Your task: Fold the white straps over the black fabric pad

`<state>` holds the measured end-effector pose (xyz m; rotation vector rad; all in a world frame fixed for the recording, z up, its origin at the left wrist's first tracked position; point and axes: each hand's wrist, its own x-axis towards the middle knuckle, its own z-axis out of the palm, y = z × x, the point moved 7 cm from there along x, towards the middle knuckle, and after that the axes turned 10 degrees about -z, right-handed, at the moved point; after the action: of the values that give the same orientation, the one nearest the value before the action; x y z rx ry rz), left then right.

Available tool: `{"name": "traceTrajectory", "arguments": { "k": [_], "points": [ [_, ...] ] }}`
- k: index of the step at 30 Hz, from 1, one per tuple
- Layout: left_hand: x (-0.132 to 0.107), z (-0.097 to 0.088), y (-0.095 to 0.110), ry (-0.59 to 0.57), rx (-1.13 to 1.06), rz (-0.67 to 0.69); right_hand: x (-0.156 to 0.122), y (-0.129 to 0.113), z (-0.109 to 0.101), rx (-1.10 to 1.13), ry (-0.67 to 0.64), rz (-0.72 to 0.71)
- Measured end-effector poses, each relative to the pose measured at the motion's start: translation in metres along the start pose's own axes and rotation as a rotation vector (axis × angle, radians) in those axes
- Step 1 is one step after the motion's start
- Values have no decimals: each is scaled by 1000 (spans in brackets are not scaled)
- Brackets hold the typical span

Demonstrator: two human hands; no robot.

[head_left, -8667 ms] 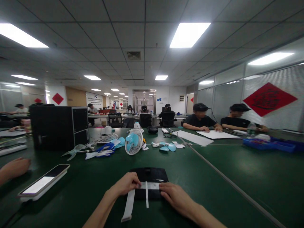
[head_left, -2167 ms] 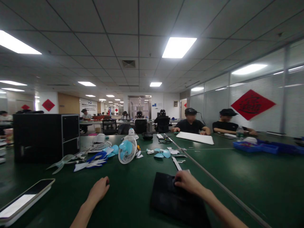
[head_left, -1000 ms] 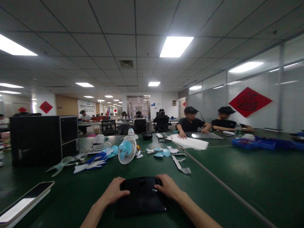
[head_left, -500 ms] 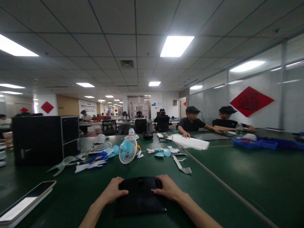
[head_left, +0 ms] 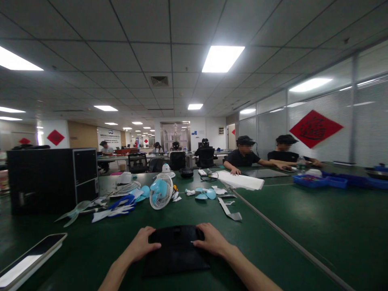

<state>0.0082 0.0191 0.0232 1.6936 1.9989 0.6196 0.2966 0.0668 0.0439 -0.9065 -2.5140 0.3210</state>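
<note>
A flat black panel point(head_left: 177, 254), perhaps a monitor stand base, lies in front of me at the bottom middle. It is wider towards me and has a small raised block near its far edge. My left hand point(head_left: 142, 243) grips its far left corner, thumb on top and fingers over the edge. At the far right corner my right hand point(head_left: 211, 241) holds it the same way, its thumb beside a small light mark. The undersides of my fingers are hidden. Beyond the panel a white and light-blue fan point(head_left: 161, 191) leans on the green table point(head_left: 273, 250).
A black computer case point(head_left: 44, 182) stands left, with a phone point(head_left: 33, 258) nearer me. Blue-white gloves point(head_left: 117, 208), fan blades point(head_left: 206, 193) and a grey strip point(head_left: 228, 210) lie beyond. Two co-workers sit at the right, near white sheets point(head_left: 242, 180) and blue trays point(head_left: 321, 180).
The whole scene has shifted slightly left in view, as my head turned a little right. Both hands keep the same hold on the black panel.
</note>
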Motion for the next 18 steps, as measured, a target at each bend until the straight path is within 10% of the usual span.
{"name": "traceTrajectory", "arguments": {
  "k": [18],
  "points": [
    [-1,-1,7,11,48,48,-34,139,-82,-499,174,543]
  ]
}}
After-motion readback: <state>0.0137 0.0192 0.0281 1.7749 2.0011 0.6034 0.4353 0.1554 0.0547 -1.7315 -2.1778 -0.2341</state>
